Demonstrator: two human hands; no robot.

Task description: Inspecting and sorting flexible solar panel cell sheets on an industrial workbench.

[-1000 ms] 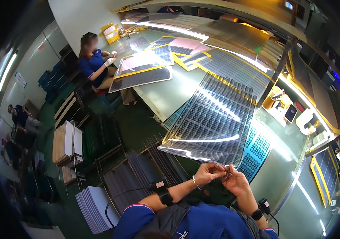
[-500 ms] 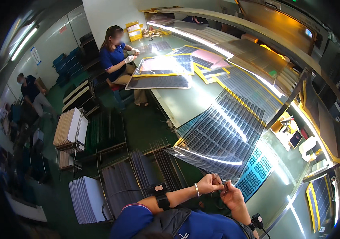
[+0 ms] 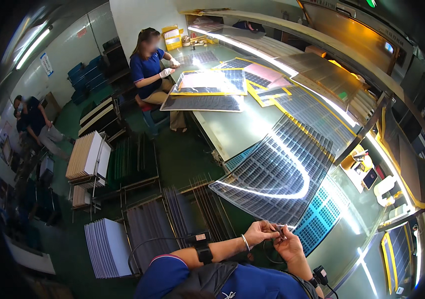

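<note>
A large dark, see-through sheet with a grid pattern (image 3: 272, 169) slopes over the near edge of the table, bowed, with a bright curved reflection across it. At its near corner my left hand (image 3: 260, 233) is closed, thumb and fingertips pinching. My right hand (image 3: 289, 246) is closed right beside it, pinching the same corner, and the fingertips almost meet. Whatever small piece may lie between the fingertips is too small to make out. Under the dark sheet, a blue gridded sheet (image 3: 318, 219) lies on the glossy table (image 3: 232, 142).
Yellow-edged film sheets (image 3: 317, 112) cover the table's far part, where a gloved co-worker (image 3: 147, 70) sits. Racks of upright panels (image 3: 110, 246) stand on the floor to my left. A tray with small tools (image 3: 359, 162) and a phone-like device (image 3: 369, 178) lie at the right.
The dark sheet bows more, and its straight reflections have become one curved band. My hands stay at the corner, barely shifted. People at the far left have moved.
</note>
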